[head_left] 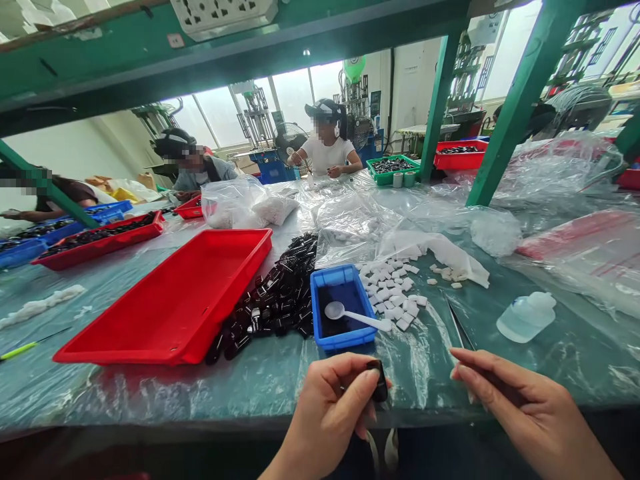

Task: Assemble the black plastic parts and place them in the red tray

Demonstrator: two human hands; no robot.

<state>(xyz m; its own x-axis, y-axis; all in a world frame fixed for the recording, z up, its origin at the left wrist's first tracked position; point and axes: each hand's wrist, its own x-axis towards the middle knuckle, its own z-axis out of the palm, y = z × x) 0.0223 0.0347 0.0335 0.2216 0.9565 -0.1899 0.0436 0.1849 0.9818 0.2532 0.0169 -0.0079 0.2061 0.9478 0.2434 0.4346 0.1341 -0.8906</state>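
Observation:
Pinched between the thumb and fingers of my left hand [333, 403] is a small black plastic part [381, 383], held just in front of the blue tray. My right hand [520, 397] grips a pair of metal tweezers [459, 325], whose tip points forward over the table. A white plastic spoon [357, 316] rests across the small blue tray [345, 343], which has a dark bottom. To its left lies a heap of black parts [280, 293]. White square pads [395, 293] are scattered on its right. A squeeze bottle [526, 318] with clear liquid lies beyond my right hand.
A large red tray [165, 307] stands at the left. Plastic bags [235, 203] and sheeting cover the back. A green post [515, 107] rises at the right, under a green beam [300, 40]. Across the table sits a person [327, 150], with other people at the left.

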